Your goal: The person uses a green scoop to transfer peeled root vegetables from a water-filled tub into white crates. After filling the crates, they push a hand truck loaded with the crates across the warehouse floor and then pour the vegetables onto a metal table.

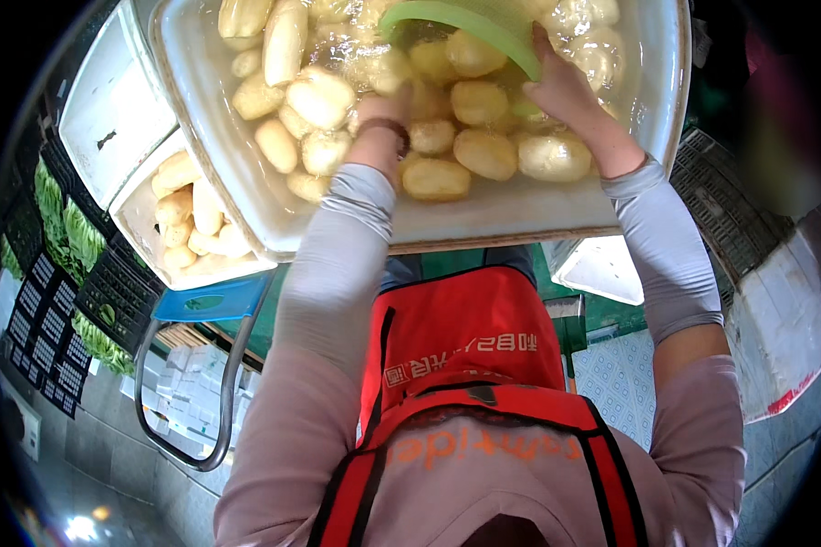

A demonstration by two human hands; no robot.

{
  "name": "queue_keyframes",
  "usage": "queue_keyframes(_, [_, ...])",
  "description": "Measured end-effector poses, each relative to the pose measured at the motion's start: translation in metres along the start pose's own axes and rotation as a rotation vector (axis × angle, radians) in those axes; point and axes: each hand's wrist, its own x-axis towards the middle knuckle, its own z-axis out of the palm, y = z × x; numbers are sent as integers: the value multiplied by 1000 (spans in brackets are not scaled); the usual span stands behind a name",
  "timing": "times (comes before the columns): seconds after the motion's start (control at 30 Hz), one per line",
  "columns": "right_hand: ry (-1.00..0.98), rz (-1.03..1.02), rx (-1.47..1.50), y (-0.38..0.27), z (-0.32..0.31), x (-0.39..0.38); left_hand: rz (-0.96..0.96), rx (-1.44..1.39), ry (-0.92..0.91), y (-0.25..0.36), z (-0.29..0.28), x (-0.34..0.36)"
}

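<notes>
A large white tub holds water and several peeled potatoes. My right hand grips the rim of a pale green plastic strainer or basket, partly in the water at the tub's upper right. My left hand, with a dark band at the wrist, is down in the water among the potatoes; its fingers are hidden by water and glare.
A smaller white foam box of potatoes stands at the left beside a white lid. Further left are black crates and leafy vegetables. A blue stool is below the box; a dark crate stands at the right.
</notes>
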Motion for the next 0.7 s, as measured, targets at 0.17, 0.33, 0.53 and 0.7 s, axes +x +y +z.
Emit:
queue_keyframes(0.17, [-7,-40,51,18,-3,2,311,-76,46,-14,50,-58])
queue_keyframes(0.33, [85,-219,139,93,-4,22,805,-92,-120,-45,67,-86])
queue_keyframes(0.53, [-247,140,549,83,-44,24,764,-58,22,-43,2,-79])
queue_keyframes(0.7, [-287,289,731,62,-50,18,738,-361,9,-14,-16,-54])
